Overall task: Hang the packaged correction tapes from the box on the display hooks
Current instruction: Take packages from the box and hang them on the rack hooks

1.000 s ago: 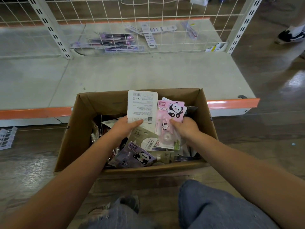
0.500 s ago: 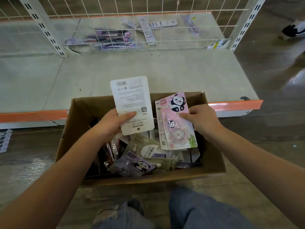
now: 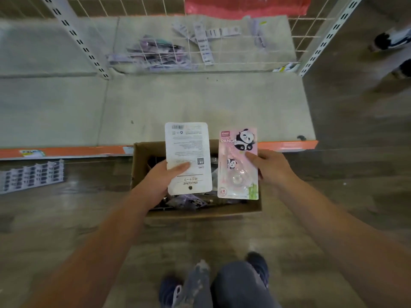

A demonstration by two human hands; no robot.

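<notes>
Two held packages, one white (image 3: 188,158), one pink (image 3: 238,163); one cardboard box (image 3: 139,165); two hands.

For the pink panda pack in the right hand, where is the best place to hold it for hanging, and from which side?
Probably the lower right edge of the pink panda pack, coming from the right as the right hand does. The card is flat and faces up, so a thumb-over, fingers-under pinch suits it. The clear blister bulges in the lower middle, and the panda end, likely the hang end, stays free.
</notes>
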